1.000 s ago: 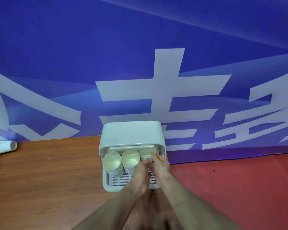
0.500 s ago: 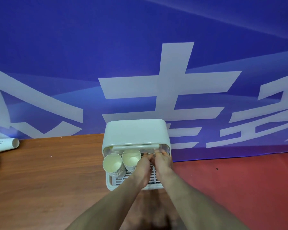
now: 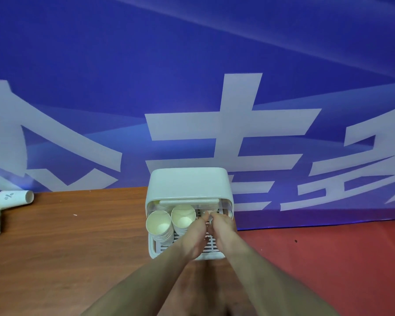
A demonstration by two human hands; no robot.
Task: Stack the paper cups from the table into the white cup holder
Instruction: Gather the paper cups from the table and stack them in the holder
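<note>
Both hands, left hand point(image 3: 193, 233) and right hand point(image 3: 221, 230), reach into the boxy white plastic cup holder point(image 3: 188, 185) at the 12 o'clock table edge; what their fingers grip I cannot tell. Two cream paper cup stacks point(image 3: 169, 224) lie at 9 o'clock of them, mouths and long axes toward 6 o'clock. Seemingly the third stack is being seated; next, withdraw the hands.

I see the cup holder point(image 3: 188, 185) standing at 12 o'clock on the table point(image 3: 66, 247), backed against the banner point(image 3: 192, 87). Inside it, two stacks of paper cups point(image 3: 160, 225) lie side by side in its left part, mouths toward me, on the slatted tray point(image 3: 211, 246). My left hand point(image 3: 191, 236) and right hand point(image 3: 222, 229) reach in together at its right part. A pipe fitting point(image 3: 7, 199) lies well apart at 9 o'clock.
</note>
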